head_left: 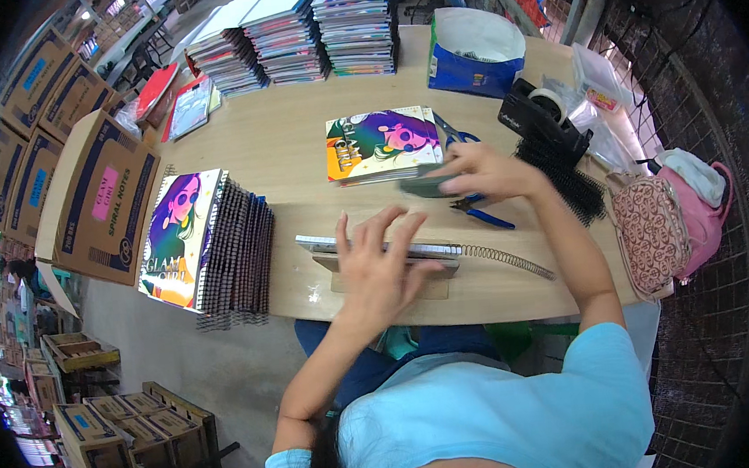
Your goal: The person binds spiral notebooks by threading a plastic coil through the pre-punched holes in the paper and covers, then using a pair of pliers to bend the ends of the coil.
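Observation:
My left hand [376,273], fingers spread, rests over a narrow metal-edged holder [313,241] near the table's front edge. A thin wire spiral coil [506,257] sticks out of the holder's right end and lies toward the right. My right hand [488,172] is farther off, its fingers closed on the edge of a dark green flat piece [426,185], blurred by motion; its kind does not show. Under that hand lie blue-handled pliers [486,217]. Just beyond is a small pile of colourful-covered notebooks [381,144], with scissors [454,133] beside it.
Spiral notebooks [208,238] stand in a thick row at left, beside an open carton [104,202]. Tall notebook stacks [284,39] and a blue-and-white container [475,54] are at the back. At right sit a black tape dispenser [541,120], black coils [568,183] and a pink bag [694,209].

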Demonstrator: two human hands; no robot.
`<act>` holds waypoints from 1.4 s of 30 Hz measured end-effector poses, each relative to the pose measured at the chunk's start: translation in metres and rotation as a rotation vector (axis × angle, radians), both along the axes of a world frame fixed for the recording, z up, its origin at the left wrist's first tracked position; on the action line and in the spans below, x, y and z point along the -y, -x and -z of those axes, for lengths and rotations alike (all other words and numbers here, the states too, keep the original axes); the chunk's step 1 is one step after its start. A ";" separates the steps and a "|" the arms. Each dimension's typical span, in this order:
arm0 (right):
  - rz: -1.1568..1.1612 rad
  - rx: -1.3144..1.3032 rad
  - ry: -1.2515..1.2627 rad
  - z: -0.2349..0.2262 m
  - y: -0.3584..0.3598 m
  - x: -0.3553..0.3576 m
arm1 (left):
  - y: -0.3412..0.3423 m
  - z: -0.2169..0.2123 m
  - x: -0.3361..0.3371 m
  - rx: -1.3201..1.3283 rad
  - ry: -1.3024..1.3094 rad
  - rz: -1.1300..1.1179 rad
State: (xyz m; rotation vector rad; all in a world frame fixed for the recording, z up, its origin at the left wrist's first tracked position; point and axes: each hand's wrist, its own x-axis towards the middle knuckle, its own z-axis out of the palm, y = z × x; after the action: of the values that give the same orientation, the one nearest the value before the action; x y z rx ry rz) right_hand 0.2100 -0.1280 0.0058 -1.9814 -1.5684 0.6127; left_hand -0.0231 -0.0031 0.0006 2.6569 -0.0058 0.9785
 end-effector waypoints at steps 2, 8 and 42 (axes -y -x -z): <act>-0.298 -0.850 -0.259 0.021 -0.011 0.036 | 0.004 0.005 -0.007 -0.044 0.052 0.017; -0.373 -0.700 -0.202 0.001 0.004 0.044 | 0.001 0.006 -0.010 -0.063 0.097 0.044; -0.151 -1.294 -0.192 0.013 0.025 -0.012 | 0.007 0.049 -0.036 0.183 0.494 -0.170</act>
State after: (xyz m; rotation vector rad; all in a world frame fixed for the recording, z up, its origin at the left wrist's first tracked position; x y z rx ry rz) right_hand 0.1855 -0.1165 -0.0071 -0.8766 -0.8560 1.3569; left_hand -0.0297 0.0334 -0.0485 2.1373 0.3773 1.1043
